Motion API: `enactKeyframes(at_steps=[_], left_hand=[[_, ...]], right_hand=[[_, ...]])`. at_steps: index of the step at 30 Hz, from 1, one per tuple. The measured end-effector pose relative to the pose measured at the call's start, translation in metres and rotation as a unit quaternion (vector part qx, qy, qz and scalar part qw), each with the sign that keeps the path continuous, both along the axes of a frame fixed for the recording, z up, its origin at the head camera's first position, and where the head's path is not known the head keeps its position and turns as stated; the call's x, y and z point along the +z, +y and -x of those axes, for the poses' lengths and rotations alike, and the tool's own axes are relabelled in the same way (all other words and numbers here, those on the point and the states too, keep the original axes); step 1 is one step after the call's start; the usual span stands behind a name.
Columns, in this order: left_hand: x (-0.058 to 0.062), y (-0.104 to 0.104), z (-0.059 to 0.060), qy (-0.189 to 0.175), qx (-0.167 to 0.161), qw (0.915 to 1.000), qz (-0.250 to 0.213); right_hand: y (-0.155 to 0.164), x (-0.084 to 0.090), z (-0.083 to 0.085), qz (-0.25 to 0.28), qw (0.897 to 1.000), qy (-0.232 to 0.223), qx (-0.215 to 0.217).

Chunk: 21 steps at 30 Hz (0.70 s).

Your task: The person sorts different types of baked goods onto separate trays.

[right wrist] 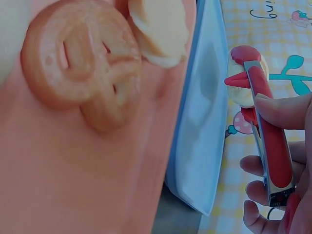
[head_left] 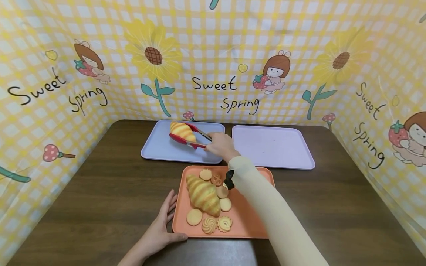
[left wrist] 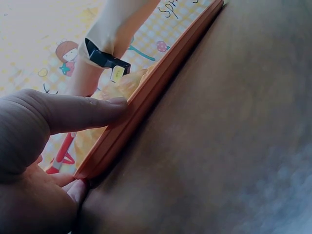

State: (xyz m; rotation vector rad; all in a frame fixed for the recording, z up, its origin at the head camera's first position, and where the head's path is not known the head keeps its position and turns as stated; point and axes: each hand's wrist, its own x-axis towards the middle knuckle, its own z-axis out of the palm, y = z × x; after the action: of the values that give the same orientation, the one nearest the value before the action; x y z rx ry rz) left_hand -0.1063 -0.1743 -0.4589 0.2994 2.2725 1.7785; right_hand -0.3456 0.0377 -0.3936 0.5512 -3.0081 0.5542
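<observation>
The right hand (head_left: 220,145) squeezes red tongs (head_left: 189,139) clamped on a croissant (head_left: 182,131), held over the blue tray (head_left: 159,149), its long axis running left-right. The left hand (head_left: 162,225) rests flat against the orange tray (head_left: 249,221).

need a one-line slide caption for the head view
Right hand holds red tongs gripping a croissant over the blue tray; left hand steadies the orange tray.
</observation>
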Motion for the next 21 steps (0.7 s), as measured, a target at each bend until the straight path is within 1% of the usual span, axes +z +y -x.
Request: enactKeyframes(at_steps=[5, 10, 21], left_hand=[[-0.001, 0.000, -0.001, 0.009, 0.002, 1.0000, -0.004], [-0.001, 0.000, -0.001, 0.005, 0.003, 1.0000, -0.002], [-0.001, -0.001, -0.001, 0.010, 0.002, 0.9999, 0.003]], right_hand=[[-0.006, -0.006, 0.001, -0.007, 1.000, 0.001, 0.004], [-0.010, -0.012, -0.001, -0.018, 1.000, -0.001, 0.000], [-0.013, -0.017, -0.005, -0.029, 1.000, -0.009, -0.004]])
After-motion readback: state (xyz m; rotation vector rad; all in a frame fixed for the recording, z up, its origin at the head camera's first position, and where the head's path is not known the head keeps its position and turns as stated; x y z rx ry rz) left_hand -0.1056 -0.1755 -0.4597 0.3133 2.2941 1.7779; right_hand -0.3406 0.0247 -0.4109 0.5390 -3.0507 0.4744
